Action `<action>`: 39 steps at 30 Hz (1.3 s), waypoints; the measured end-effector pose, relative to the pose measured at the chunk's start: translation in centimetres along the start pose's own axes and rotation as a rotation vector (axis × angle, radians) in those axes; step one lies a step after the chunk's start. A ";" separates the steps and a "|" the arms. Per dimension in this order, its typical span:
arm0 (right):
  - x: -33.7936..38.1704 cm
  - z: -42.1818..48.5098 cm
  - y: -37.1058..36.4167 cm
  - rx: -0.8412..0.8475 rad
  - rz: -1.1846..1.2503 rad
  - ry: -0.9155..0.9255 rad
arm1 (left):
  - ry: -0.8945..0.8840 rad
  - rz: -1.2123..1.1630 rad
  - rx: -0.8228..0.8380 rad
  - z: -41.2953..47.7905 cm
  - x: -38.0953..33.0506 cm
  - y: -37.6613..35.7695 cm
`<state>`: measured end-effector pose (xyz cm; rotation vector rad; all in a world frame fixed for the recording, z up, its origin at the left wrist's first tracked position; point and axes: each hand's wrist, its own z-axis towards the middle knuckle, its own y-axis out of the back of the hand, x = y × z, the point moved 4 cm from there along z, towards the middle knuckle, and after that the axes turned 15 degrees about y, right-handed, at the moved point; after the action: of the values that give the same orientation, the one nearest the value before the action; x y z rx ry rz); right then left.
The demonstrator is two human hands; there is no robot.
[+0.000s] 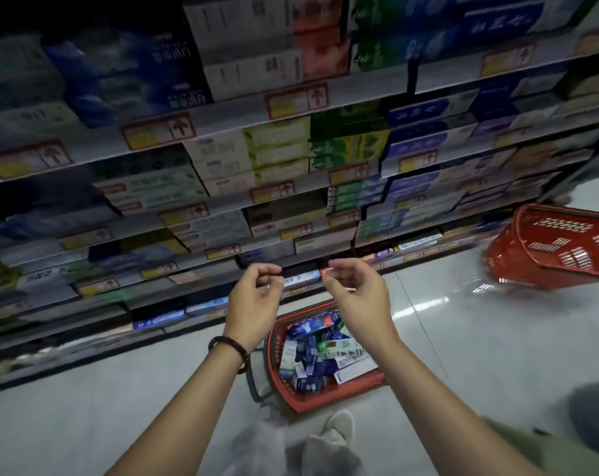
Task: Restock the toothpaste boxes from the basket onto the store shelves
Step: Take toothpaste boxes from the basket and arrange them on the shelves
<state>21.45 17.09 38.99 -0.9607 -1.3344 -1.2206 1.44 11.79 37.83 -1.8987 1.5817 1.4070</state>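
Observation:
I hold a blue and white toothpaste box (303,277) with a red end level in front of a low shelf (195,269). My left hand (255,298) pinches its left end and my right hand (354,293) pinches its right end. Below my hands, a red basket (273,341) stands on the floor, holding several toothpaste boxes (320,355) in a loose pile. The shelves ahead carry rows of stacked toothpaste boxes behind price tags.
A second red basket (562,247) lies tilted on the shiny tiled floor (463,338) at the right, and no goods show inside it. My shoes (339,426) are just behind the full basket. Part of another person (597,403) shows at the lower right edge.

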 end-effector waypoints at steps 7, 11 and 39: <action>-4.6 -2.3 1.1 -0.043 -0.045 -0.085 | 0.072 0.045 0.047 1.4 4.3 -2.9; -8.1 -3.5 1.4 -0.124 -0.069 -0.147 | 0.135 0.052 0.097 2.7 7.1 -4.4; -37.3 -16.7 -6.7 -0.253 0.023 -0.636 | 0.260 0.544 0.127 12.4 34.7 -11.9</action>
<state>22.92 2.73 0.18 -1.6339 -1.6656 -1.1241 2.93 4.93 -0.26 -1.7021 2.3863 1.2314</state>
